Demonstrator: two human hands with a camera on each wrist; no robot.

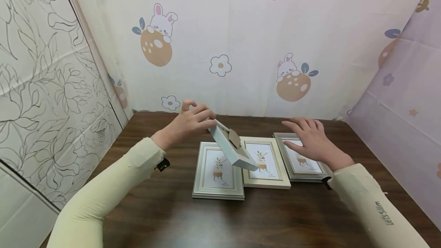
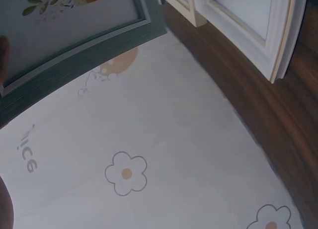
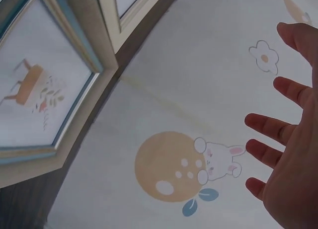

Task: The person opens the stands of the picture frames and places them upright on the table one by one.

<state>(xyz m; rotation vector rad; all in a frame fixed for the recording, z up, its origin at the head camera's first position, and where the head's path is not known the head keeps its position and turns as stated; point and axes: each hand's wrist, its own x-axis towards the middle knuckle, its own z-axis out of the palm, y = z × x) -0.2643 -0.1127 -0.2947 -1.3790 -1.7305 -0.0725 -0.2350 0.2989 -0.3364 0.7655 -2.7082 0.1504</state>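
My left hand grips one end of a light blue picture frame, held tilted above the others with its back and brown stand facing up. In the left wrist view the held frame shows a plant print behind its border. Beneath it lie a whitish frame and a cream frame, both face up and side by side. My right hand hovers with spread fingers over a greyish frame, partly hiding it. The right wrist view shows that hand holding nothing.
The frames lie on a dark brown wooden table. Behind it hangs a pale curtain with rabbits and flowers. A panel with line-drawn flowers stands at the left, and another printed curtain at the right.
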